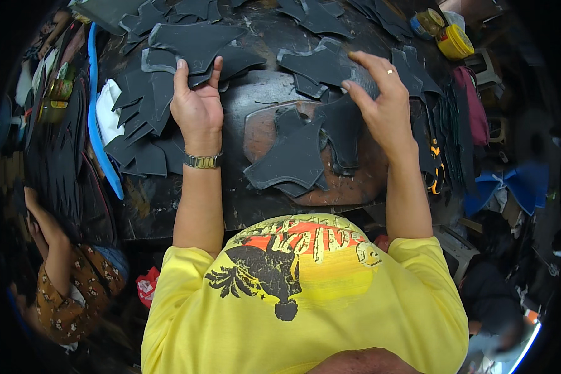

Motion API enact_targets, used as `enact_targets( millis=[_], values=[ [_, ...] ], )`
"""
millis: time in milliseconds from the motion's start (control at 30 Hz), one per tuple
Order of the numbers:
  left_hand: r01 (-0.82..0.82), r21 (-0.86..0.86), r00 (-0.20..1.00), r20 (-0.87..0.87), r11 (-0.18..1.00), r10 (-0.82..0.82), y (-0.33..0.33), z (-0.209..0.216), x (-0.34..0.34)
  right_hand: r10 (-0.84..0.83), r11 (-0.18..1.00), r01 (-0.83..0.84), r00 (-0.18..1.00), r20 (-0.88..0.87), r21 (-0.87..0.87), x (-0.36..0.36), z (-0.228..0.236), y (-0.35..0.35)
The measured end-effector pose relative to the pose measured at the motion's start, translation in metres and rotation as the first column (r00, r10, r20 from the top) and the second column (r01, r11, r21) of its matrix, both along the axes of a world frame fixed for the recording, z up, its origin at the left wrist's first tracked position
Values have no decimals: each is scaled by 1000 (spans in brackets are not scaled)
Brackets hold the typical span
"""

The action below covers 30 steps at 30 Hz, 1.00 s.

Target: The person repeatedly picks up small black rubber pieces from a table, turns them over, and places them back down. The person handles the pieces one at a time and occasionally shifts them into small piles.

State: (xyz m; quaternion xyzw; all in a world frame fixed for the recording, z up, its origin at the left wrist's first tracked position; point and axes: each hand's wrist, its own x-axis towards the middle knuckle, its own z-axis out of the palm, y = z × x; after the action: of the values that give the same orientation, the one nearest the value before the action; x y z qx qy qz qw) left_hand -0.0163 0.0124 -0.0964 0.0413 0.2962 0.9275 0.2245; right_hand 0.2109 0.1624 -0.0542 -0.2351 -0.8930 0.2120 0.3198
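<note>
Near the far left of the table, my left hand (197, 109) is palm up, gripping the lower edge of a black cut piece (196, 47) with pale worn edges. The thumb and one finger show in front of its edge; the other fingers are hidden. My right hand (383, 93) has its thumb and forefinger spread by the right edge of another black cut piece (318, 64). It holds nothing that I can see. Between my forearms, more black cut pieces (290, 156) overlap on a worn brown board (349, 190).
Stacks of black pieces (146, 103) lie left, beside a white sheet (109, 112) and a blue strip (93, 106). Orange-and-black scissors (436, 165) lie right. A yellow tub (455, 42) and a jar (427, 23) stand far right. Another person's arm (53, 240) is at left.
</note>
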Motion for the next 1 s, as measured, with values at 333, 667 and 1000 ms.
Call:
enact_targets(
  millis=[333,667,1000],
  values=[
    [-255,49,956,-134,966,259,-9,10,-9,138,990,-128,964,229,-57,-68,-4,12],
    [-274,89,959,-54,958,279,-11,12,-15,338,937,-346,853,398,-55,-95,-5,1],
    [-233,3,971,-63,973,232,-9,11,-11,407,913,-397,872,271,-93,-94,38,17]
  ],
)
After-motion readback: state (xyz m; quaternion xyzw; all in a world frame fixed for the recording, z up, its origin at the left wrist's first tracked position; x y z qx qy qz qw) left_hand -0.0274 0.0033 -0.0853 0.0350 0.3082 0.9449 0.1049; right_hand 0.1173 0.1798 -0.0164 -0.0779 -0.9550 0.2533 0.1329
